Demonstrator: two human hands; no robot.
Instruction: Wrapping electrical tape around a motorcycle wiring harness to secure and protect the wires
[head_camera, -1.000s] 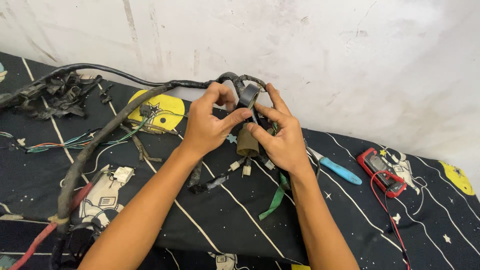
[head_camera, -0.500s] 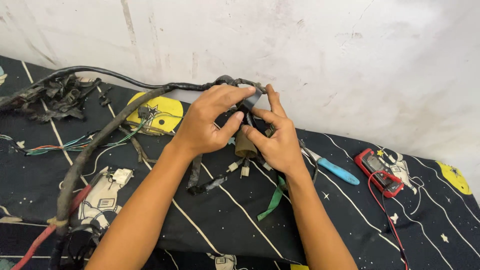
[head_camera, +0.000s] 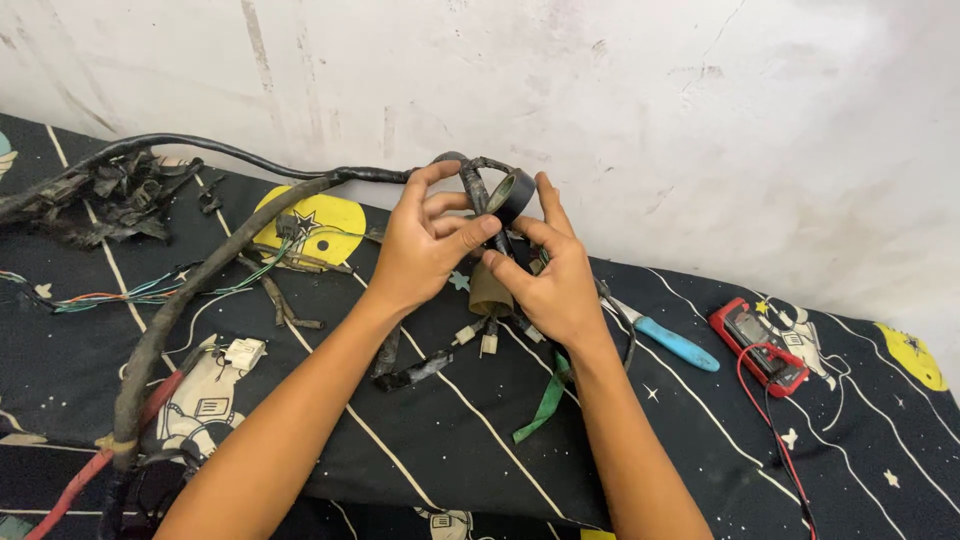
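Wiring harness (head_camera: 250, 235) and black tape roll (head_camera: 512, 193), lifted above dark patterned cloth (head_camera: 420, 440).
Left hand (head_camera: 425, 245) pinching taped harness bend; right hand (head_camera: 555, 280) fingers gripping tape roll, touching it.

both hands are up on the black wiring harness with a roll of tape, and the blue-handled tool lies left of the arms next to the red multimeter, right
Not quite. In the head view both the left hand and right hand work the black wiring harness with the roll of tape, but the blue-handled tool lies right of the arms, next to the red multimeter.
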